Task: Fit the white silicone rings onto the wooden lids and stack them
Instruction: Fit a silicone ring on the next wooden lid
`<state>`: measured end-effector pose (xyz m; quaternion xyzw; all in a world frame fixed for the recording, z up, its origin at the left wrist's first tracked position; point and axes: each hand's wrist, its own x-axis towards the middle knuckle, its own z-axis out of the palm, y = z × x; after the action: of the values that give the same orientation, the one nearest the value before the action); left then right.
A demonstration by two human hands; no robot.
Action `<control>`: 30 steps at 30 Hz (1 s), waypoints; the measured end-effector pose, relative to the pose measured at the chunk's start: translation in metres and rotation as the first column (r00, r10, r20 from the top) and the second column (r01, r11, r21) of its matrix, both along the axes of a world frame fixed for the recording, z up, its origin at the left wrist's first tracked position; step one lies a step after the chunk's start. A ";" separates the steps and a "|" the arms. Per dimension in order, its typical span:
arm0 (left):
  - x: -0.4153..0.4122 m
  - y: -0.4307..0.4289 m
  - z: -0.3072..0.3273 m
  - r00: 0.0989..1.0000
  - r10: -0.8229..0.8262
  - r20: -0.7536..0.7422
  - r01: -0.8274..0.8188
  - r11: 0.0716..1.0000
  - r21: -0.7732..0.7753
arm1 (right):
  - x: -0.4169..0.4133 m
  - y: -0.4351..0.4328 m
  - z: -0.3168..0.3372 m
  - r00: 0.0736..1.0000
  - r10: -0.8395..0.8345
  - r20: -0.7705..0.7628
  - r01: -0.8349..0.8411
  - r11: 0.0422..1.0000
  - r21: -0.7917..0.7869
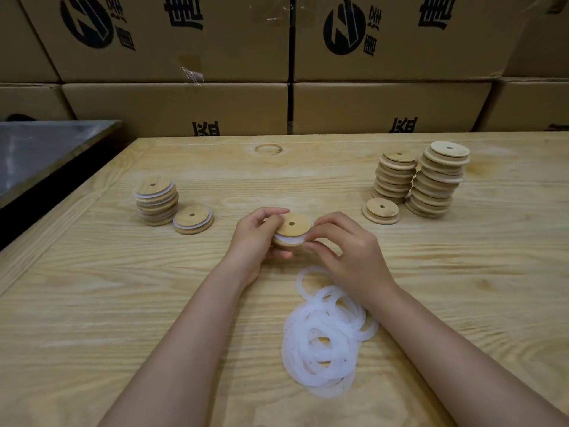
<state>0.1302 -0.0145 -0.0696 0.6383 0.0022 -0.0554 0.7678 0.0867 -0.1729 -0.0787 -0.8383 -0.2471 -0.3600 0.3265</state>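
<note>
Over the middle of the grainy wooden table (123,303), both hands grip one round wooden lid (292,226) with a centre hole. The left hand (255,238) curls round its edge and the right hand (348,257) pinches the white ring (288,240) wrapped round it. Floppy translucent rings (323,337) heap just below the hands (proper tangle). The ringed lids (157,201) are stacked on the left, the bare lids (437,180) on the right.

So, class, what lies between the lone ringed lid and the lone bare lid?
A wooden lid with a white ring, held in the left grip and right grip; head view.
</note>
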 end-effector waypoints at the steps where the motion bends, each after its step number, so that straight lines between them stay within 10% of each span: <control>1: 0.000 0.000 0.000 1.000 0.006 -0.002 -0.006 1.000 0.004 | 0.000 0.000 0.001 0.999 0.021 -0.036 -0.020 0.999 0.045; 10: -0.001 -0.004 0.005 0.999 0.020 -0.042 -0.017 0.996 0.084 | -0.001 -0.004 0.003 0.994 0.089 0.065 -0.083 0.993 -0.089; 17: -0.008 0.003 0.002 0.956 -0.285 0.070 0.289 0.955 -0.062 | -0.002 -0.001 0.005 0.997 -0.022 0.079 0.018 0.998 0.054; 30: -0.014 -0.002 0.000 0.942 -0.212 0.259 0.180 0.974 0.139 | -0.002 -0.004 0.006 0.986 -0.056 0.157 0.056 0.998 0.006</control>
<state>0.1159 -0.0161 -0.0700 0.6795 -0.1639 -0.0430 0.7139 0.0843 -0.1771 -0.0725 -0.8136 -0.2480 -0.4343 0.2964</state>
